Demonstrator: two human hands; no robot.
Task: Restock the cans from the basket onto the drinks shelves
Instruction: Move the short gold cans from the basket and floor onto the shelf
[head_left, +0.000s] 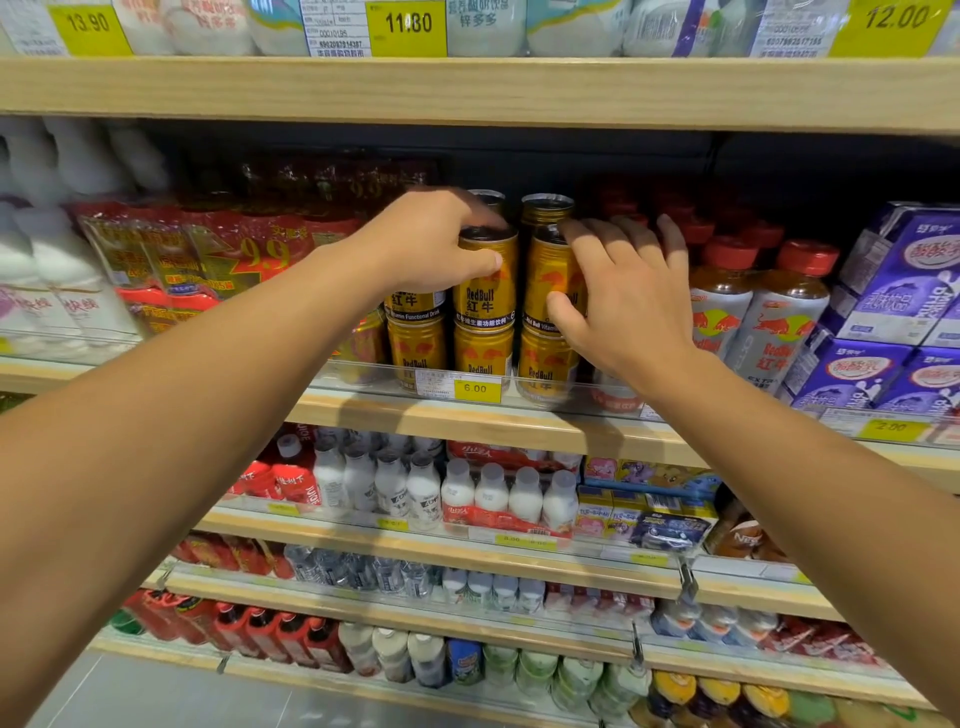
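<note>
Two hands work the gold cans on a wooden drinks shelf (467, 415).

Shelf boards run above and below, leaving dark headroom over the stacked cans; red-capped bottles (753, 312) crowd the right side. The left hand (431, 244) grasps an upper-tier can (485, 283) by its top, while the right hand (623, 301) curls around the neighbouring can (550, 275).

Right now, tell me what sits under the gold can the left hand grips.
The gold can under the left hand stands on another gold can; its base hides the lower can's lid.
</note>
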